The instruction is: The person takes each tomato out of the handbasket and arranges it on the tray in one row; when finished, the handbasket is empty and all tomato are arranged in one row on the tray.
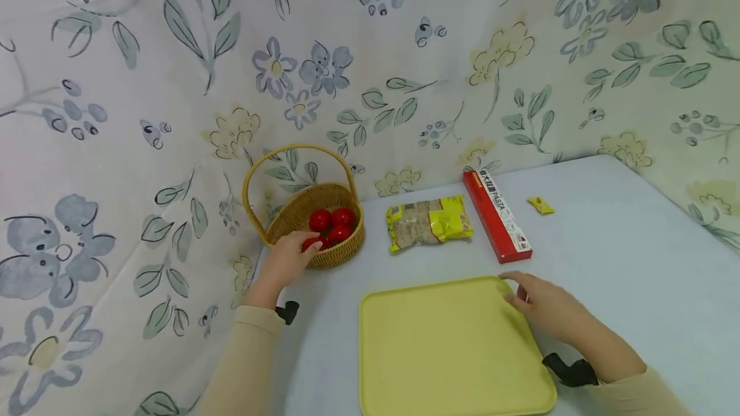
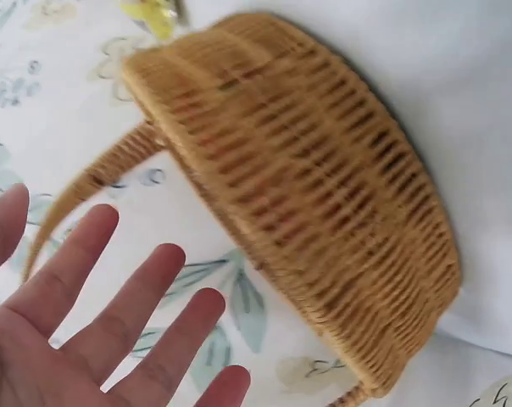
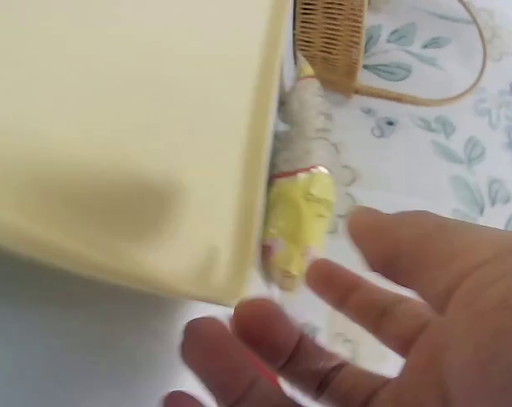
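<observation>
We see the left hand (image 1: 287, 260) at the near rim of the wicker basket (image 1: 324, 210), its fingertips reaching over the edge toward the red tomatoes (image 1: 331, 226) inside; in the left wrist view the fingers (image 2: 112, 297) are spread and straight, holding nothing, with the woven wall of the basket (image 2: 324, 195) just beyond them. The right hand (image 1: 546, 308) rests by the far right corner of the yellow tray (image 1: 445, 352), fingers loosely extended and close to or touching its edge; from the right wrist view its fingers (image 3: 383, 297) look relaxed and apart, gripping nothing, with the tray (image 3: 129, 127) to their left.

We judge that the work is at its very start: the tray is bare, all the tomatoes we can count sit in the basket, and none is lifted. What remains, as far as we can tell, is nearly everything: taking hold of a tomato and carrying it off.

The tomatoes lie just ahead of the left fingertips, slightly to their right, and the nearest one may be touched, though we cannot tell for sure. Beyond the right hand lie a yellow noodle packet (image 1: 429, 222), a red pasta box (image 1: 497, 216) and a small yellow sachet (image 1: 540, 205), well apart from its fingers
</observation>
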Tool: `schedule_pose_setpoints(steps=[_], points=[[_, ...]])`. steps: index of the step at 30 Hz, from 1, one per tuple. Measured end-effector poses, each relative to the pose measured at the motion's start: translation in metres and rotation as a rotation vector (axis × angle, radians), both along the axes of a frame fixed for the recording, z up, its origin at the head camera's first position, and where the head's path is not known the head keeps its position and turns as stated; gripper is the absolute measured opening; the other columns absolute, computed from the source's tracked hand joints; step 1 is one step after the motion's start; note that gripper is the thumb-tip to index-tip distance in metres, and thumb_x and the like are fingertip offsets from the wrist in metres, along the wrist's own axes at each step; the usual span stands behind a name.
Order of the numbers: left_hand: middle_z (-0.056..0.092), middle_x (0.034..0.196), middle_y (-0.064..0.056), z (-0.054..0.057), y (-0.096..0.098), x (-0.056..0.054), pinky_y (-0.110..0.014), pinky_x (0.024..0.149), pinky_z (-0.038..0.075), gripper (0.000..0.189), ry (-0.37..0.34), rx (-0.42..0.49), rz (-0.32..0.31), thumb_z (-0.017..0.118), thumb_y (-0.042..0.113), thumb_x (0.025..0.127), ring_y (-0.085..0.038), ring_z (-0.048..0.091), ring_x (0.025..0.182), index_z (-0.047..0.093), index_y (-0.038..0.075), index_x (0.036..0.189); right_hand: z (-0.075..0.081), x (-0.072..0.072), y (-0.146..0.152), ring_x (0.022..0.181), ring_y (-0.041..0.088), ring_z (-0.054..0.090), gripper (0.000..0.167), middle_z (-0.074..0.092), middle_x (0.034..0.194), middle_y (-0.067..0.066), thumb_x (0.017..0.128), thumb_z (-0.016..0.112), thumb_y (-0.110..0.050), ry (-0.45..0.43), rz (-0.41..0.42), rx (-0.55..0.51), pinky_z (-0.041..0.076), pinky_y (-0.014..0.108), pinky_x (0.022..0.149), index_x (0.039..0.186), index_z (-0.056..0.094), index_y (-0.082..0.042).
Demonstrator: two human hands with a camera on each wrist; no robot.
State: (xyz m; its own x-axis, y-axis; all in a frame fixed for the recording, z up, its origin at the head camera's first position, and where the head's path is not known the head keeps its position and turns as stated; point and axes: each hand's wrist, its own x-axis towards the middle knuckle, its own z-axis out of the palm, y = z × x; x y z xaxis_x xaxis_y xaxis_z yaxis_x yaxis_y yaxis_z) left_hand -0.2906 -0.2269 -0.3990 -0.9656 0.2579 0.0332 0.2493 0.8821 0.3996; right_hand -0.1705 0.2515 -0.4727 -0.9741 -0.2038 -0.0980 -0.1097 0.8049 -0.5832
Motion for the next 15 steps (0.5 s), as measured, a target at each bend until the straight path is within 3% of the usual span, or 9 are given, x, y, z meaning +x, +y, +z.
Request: schedule_pose_setpoints(steps=[3, 6, 10, 15], points=[[0.059, 0.145, -0.023, -0.007, -0.008, -0.016, -0.061, 0.11, 0.042, 0.043, -0.066, -0.031, 0.011, 0.06, 0.029, 0.109, -0.044, 0.052, 0.135, 0.063, 0.003, 0.142, -0.025, 0.008, 0.003, 0.074, 0.017, 0.047, 0.034, 0.048, 0.091, 0.001, 0.101, 0.071, -0.021, -0.024, 0.029, -0.09, 0.041, 0.029, 0.06, 0.131, 0.063, -0.008], [0.06, 0.144, -0.023, -0.016, -0.014, -0.031, -0.06, 0.111, 0.043, 0.041, -0.131, -0.076, -0.003, 0.06, 0.028, 0.108, -0.044, 0.052, 0.135, 0.065, 0.002, 0.14, -0.04, 0.012, 0.005, 0.081, 0.017, 0.048, 0.027, 0.047, 0.096, 0.002, 0.1, 0.072, -0.021, -0.036, 0.042, -0.165, 0.043, 0.028, 0.065, 0.124, 0.065, -0.011], [0.061, 0.142, -0.021, -0.027, -0.017, -0.049, -0.058, 0.109, 0.046, 0.041, -0.181, -0.116, -0.01, 0.063, 0.029, 0.106, -0.041, 0.055, 0.133, 0.066, 0.002, 0.138, -0.046, 0.013, 0.012, 0.089, 0.02, 0.048, 0.028, 0.048, 0.102, 0.004, 0.1, 0.071, -0.019, -0.054, 0.081, -0.257, 0.046, 0.027, 0.07, 0.125, 0.064, -0.009], [0.06, 0.143, -0.024, -0.032, -0.014, -0.073, -0.057, 0.11, 0.045, 0.049, -0.228, -0.121, -0.01, 0.069, 0.027, 0.102, -0.043, 0.055, 0.132, 0.061, -0.001, 0.141, -0.046, 0.012, 0.02, 0.092, 0.02, 0.048, 0.034, 0.047, 0.103, 0.007, 0.101, 0.07, -0.019, -0.084, 0.115, -0.338, 0.047, 0.026, 0.072, 0.131, 0.061, -0.007]])
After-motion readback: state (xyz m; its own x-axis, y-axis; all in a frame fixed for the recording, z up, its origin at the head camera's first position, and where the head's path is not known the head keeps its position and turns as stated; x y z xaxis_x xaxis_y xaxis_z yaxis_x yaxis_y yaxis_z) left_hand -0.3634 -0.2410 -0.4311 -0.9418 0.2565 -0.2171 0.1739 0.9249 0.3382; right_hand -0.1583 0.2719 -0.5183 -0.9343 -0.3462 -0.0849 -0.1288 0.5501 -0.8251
